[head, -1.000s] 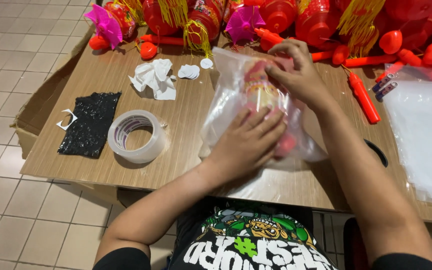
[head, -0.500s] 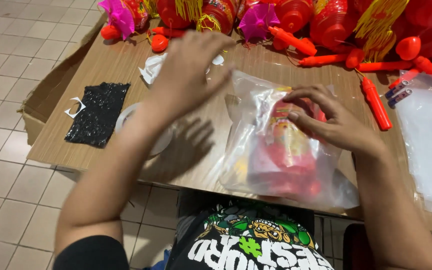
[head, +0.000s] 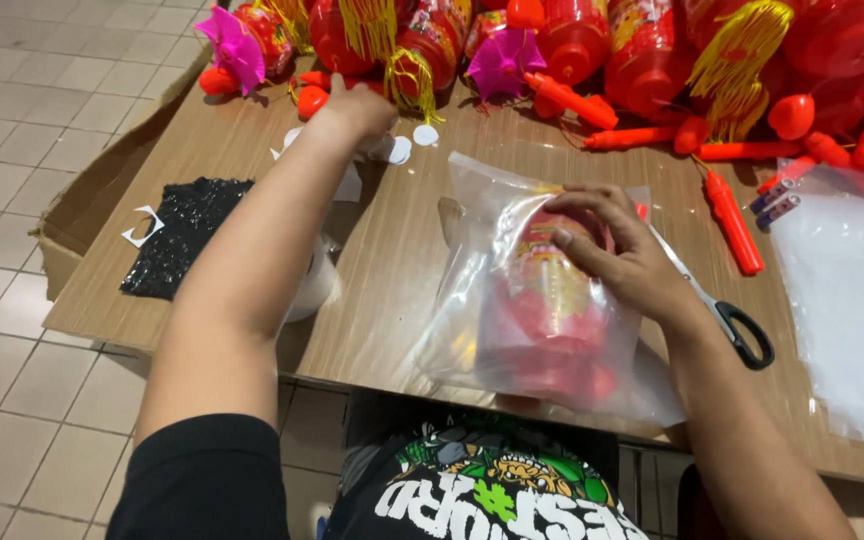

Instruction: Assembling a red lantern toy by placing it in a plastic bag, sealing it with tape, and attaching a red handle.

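Note:
A clear plastic bag (head: 512, 330) with a red lantern inside lies on the wooden table (head: 392, 260) in front of me. My right hand (head: 617, 250) rests on top of the bag, fingers spread and pressing it down. My left hand (head: 357, 110) reaches far across the table to the white paper pieces (head: 400, 150) near the row of red lanterns (head: 572, 40). What its fingers hold is hidden from view. A roll of clear tape (head: 310, 285) sits partly hidden under my left forearm.
Black-handled scissors (head: 737, 325) lie right of the bag. Orange plastic sticks (head: 732, 220), pink paper flowers (head: 232, 45) and yellow tassels line the far edge. A black glittery sheet (head: 187, 235) lies left, a stack of clear bags (head: 847, 300) right. Tiled floor is on the left.
My left hand left the bag and stretched forward over the tape roll to the white paper pieces. My right hand slid down onto the bagged lantern, which shifted toward me.

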